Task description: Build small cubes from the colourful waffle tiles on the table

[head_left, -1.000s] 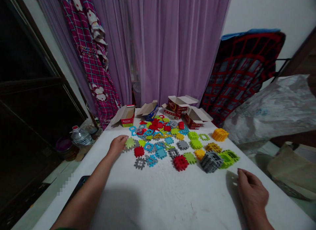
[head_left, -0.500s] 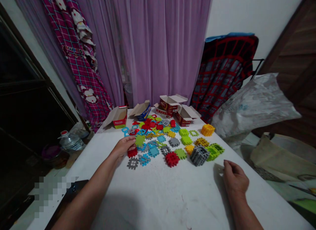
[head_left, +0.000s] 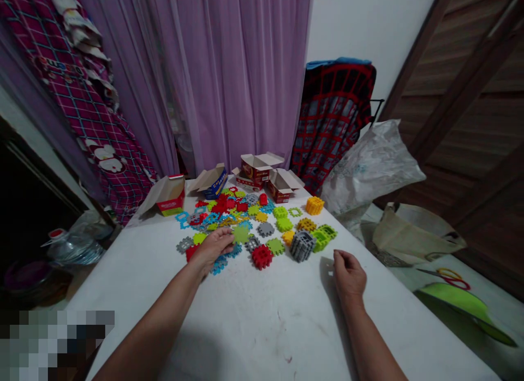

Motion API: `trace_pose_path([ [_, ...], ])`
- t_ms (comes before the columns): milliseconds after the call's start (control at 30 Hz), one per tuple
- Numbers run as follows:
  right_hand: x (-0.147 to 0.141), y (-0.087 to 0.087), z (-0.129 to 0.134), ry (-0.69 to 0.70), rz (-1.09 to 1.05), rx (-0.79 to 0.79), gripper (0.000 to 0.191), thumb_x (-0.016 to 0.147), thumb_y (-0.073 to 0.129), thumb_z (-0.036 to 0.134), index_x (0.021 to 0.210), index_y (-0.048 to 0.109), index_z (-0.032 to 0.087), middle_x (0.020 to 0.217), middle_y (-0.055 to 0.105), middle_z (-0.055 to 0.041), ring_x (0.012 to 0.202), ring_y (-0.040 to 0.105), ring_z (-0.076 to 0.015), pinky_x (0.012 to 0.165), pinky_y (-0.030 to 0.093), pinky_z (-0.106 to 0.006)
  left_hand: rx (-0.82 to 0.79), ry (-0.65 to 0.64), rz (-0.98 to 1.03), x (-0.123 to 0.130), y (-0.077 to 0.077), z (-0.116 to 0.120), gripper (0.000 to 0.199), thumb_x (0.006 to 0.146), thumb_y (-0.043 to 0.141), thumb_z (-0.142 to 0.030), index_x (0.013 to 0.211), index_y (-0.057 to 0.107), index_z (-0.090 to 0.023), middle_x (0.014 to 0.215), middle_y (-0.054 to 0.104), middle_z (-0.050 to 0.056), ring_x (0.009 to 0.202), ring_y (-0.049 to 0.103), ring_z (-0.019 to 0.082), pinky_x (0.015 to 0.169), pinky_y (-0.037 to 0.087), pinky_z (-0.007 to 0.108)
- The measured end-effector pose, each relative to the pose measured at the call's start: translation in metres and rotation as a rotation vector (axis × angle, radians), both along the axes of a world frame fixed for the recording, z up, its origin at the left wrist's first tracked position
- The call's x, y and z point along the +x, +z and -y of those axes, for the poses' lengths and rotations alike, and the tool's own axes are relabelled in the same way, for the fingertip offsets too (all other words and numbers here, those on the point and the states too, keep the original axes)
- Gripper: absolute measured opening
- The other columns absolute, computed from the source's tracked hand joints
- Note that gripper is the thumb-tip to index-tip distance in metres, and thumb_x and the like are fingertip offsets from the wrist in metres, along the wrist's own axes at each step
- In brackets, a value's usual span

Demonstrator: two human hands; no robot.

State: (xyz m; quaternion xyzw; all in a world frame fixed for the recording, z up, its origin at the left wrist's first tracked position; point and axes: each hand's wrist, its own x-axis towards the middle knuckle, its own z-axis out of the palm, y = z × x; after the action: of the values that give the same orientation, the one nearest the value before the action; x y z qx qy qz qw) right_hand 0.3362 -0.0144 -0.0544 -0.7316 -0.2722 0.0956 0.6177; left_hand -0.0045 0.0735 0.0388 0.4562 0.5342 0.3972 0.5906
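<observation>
My left hand (head_left: pixel 215 247) pinches a flat light-green interlocking block (head_left: pixel 241 234) between thumb and fingers, just above the near side of a pile of coloured toy blocks. Partly hidden by that hand are a red block (head_left: pixel 191 252) and a blue block (head_left: pixel 219 265). My right hand (head_left: pixel 350 274) rests on its side on the table with curled fingers, and nothing shows in it. Left of it stand a stack of grey blocks (head_left: pixel 303 245) and a joined green piece (head_left: pixel 325 237). A red stack (head_left: pixel 262 256) lies between the hands.
Along the back of the white table (head_left: pixel 262 321) stand opened cartons, among them a red one (head_left: pixel 171 198) and a blue one (head_left: pixel 215 183). A yellow stack (head_left: pixel 315 206) sits at the right edge. Beyond that edge are a beige bag (head_left: pixel 409 233) and scissors (head_left: pixel 452 279).
The view has turned to the right. My left hand has carried the green block rightward over the pile. My right hand stays curled on the table.
</observation>
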Motion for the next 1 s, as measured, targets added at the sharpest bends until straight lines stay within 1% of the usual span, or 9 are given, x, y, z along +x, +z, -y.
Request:
trace_pose_path([
  [67,0.001,-0.001,0.000,0.009,-0.007,-0.004,0.049,0.065,0.060,0.061,0.082,0.071,0.016,0.076,0.071,-0.0075,0.070,0.061,-0.0217,0.070,0.048,-0.033,0.029,-0.035,-0.028,0.007,-0.001,-0.007,0.043,0.069,0.080,-0.030,0.109,0.066,-0.020,0.075,0.062,-0.004,0.064,0.061,0.007,0.055,0.047,0.015],
  [133,0.001,-0.001,-0.001,0.011,-0.011,0.005,0.047,0.065,0.060,0.060,0.081,0.071,0.016,0.075,0.071,-0.0071,0.069,0.060,-0.0210,0.069,0.047,-0.033,0.056,-0.093,-0.039,0.015,0.000,-0.014,0.051,0.070,0.079,-0.029,0.119,0.066,-0.021,0.070,0.060,-0.005,0.061,0.059,0.007,0.051,0.044,0.014],
  [267,0.001,0.001,-0.003,0.007,-0.035,0.039,0.047,0.063,0.061,0.060,0.077,0.071,0.016,0.073,0.071,-0.0072,0.068,0.060,-0.0203,0.066,0.047,-0.032,0.038,-0.187,-0.002,0.036,0.002,-0.028,0.050,0.074,0.076,-0.023,0.123,0.065,-0.021,0.066,0.057,-0.005,0.058,0.058,0.006,0.053,0.048,0.015],
  [367,0.002,0.002,-0.004,0.005,-0.041,0.038,0.047,0.063,0.060,0.060,0.076,0.071,0.017,0.071,0.070,-0.0068,0.067,0.059,-0.0201,0.066,0.047,-0.032,-0.010,-0.207,-0.009,0.050,0.002,-0.035,0.041,0.074,0.076,-0.019,0.115,0.067,-0.018,0.066,0.060,-0.004,0.056,0.059,0.007,0.053,0.049,0.016],
  [500,0.003,0.004,-0.005,0.012,-0.044,0.034,0.044,0.064,0.061,0.057,0.077,0.070,0.017,0.065,0.068,-0.0051,0.064,0.058,-0.0197,0.064,0.047,-0.032,-0.072,-0.235,-0.089,0.066,0.000,-0.045,0.022,0.073,0.078,-0.020,0.092,0.069,-0.014,0.067,0.063,-0.003,0.054,0.058,0.006,0.054,0.051,0.016],
  [633,0.003,0.005,-0.006,0.015,-0.048,0.041,0.043,0.065,0.061,0.059,0.075,0.070,0.018,0.063,0.067,-0.0045,0.063,0.057,-0.0197,0.062,0.046,-0.031,-0.106,-0.260,-0.236,0.077,-0.003,-0.059,0.020,0.069,0.082,-0.024,0.076,0.067,-0.014,0.063,0.064,-0.003,0.055,0.059,0.006,0.056,0.051,0.016],
  [867,0.003,0.007,-0.006,0.029,-0.066,0.050,0.042,0.065,0.060,0.056,0.076,0.070,0.017,0.058,0.063,-0.0029,0.061,0.056,-0.0190,0.061,0.045,-0.031,-0.100,-0.291,-0.326,0.085,-0.004,-0.078,0.028,0.058,0.088,-0.030,0.070,0.068,-0.015,0.055,0.061,-0.005,0.052,0.055,0.007,0.050,0.044,0.016],
  [933,0.004,0.008,-0.007,0.032,-0.070,0.047,0.042,0.066,0.060,0.057,0.077,0.069,0.017,0.058,0.064,-0.0030,0.061,0.056,-0.0190,0.061,0.045,-0.032,-0.108,-0.301,-0.346,0.087,-0.005,-0.079,0.028,0.058,0.088,-0.031,0.070,0.068,-0.015,0.053,0.060,-0.006,0.050,0.053,0.007,0.048,0.041,0.017],
  [1000,0.005,0.008,-0.008,0.031,-0.071,0.046,0.043,0.065,0.061,0.058,0.076,0.069,0.017,0.059,0.064,-0.0033,0.061,0.056,-0.0190,0.061,0.045,-0.032,-0.110,-0.318,-0.407,0.090,-0.004,-0.077,0.025,0.062,0.085,-0.031,0.072,0.068,-0.016,0.052,0.059,-0.006,0.048,0.052,0.007,0.046,0.038,0.016],
])
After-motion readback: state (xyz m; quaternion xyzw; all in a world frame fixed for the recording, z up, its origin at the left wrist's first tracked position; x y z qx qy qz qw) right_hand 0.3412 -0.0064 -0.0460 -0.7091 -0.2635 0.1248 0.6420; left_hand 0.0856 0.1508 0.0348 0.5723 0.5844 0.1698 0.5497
